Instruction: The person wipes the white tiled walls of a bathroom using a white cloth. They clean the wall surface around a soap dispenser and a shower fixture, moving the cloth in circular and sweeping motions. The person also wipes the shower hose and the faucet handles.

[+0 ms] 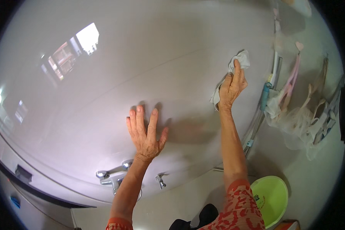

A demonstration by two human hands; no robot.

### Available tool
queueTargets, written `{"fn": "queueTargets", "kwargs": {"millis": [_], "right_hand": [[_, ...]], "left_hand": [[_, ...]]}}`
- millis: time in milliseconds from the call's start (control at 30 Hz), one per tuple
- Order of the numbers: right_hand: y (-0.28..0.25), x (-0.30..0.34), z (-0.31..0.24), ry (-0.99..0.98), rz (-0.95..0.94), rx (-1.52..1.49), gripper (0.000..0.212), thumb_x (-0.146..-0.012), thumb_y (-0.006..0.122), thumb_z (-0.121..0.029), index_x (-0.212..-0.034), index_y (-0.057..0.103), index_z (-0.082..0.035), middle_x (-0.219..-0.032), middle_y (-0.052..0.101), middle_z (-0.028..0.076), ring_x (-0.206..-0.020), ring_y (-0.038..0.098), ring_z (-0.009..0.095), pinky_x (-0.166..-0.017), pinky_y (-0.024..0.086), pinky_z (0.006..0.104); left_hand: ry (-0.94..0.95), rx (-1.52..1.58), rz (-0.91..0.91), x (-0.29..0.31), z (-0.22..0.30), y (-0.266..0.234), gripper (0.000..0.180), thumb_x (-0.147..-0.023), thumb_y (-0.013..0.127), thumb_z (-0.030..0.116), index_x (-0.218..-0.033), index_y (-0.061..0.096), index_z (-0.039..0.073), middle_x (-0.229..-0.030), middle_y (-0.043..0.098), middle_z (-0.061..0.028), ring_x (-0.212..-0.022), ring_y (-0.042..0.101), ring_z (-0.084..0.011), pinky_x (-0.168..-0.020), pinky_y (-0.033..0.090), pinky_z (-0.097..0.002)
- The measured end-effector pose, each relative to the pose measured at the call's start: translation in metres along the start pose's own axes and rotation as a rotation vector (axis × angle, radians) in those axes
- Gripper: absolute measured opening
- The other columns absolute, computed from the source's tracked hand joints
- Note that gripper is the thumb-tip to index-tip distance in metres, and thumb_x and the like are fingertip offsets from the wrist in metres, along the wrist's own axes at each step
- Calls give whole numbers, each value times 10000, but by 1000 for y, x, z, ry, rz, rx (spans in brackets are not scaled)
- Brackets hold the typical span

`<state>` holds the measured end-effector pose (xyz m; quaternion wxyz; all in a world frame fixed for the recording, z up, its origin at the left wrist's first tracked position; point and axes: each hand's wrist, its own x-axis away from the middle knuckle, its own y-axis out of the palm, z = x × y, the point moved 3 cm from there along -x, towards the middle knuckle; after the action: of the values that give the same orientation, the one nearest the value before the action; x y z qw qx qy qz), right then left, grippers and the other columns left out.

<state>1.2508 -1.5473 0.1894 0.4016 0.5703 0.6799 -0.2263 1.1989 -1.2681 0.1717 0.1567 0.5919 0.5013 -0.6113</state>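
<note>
a right hand (233,86) clutches a white cloth (243,59) against the glossy wall (168,42), bunched apparently for firmer hold. the left hand (144,137), empty, fingers spread, meets or nearly meets it, perhaps for balance.

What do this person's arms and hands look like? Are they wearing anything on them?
The left hand and right hand are gloveless, with no ring or watch visible. Both forearms are bare below the sleeves. The right sleeve has red blotches on a paler coral ground and a plain orange-red cuff; little of the left sleeve shows.
</note>
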Motion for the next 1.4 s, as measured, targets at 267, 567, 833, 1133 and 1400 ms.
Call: {"fn": "queueTargets", "kwargs": {"millis": [267, 567, 833, 1133, 1400], "right_hand": [[13, 53, -113, -313, -66, -40, 463, -803, 536, 32, -1248, 561, -96, -1249, 549, 89, -1041, 475, 221, -943, 298, 405], [23, 138, -230, -527, -119, -121, 404, -784, 618, -203, -1182, 616, -270, -1232, 553, -41, -973, 439, 279, -720, 350, 438], [10, 145, -203, -754, -361, -160, 427, -787, 600, -221, -1212, 581, -260, -1254, 515, -5, -1013, 435, 265, -739, 376, 404], [14, 84, -125, -658, -44, -135, 517, -713, 661, -7, -1191, 610, -197, -1153, 531, 16, -934, 438, 266, -801, 426, 361], [1, 43, -49, -362, -63, 16, 533, -743, 558, 45, -1248, 565, -126, -1142, 519, 117, -972, 462, 326, -915, 379, 436]], "left_hand": [[-251, -53, 21, 49, -47, -78, 692, -849, 618, 298, -1396, 296, 21, -1475, 164, -254, -1363, 139, -443, -1082, 134, -560], [-335, -25, -67, 79, -68, -107, 692, -851, 626, 255, -1417, 281, 57, -1488, 123, -239, -1366, 127, -440, -1087, 153, -545], [-296, 91, -97, 85, -33, -71, 728, -825, 642, 229, -1431, 268, 72, -1485, 107, -257, -1360, 123, -466, -1083, 145, -559], [-391, -158, -126, 81, -24, -28, 788, -846, 609, 406, -1461, 212, 115, -1500, 0, -254, -1376, -9, -468, -1083, 47, -593], [-409, -280, -140, 89, -32, -10, 861, -830, 596, 469, -1474, 150, 112, -1500, -85, -264, -1373, -84, -474, -1064, -17, -617]]}}
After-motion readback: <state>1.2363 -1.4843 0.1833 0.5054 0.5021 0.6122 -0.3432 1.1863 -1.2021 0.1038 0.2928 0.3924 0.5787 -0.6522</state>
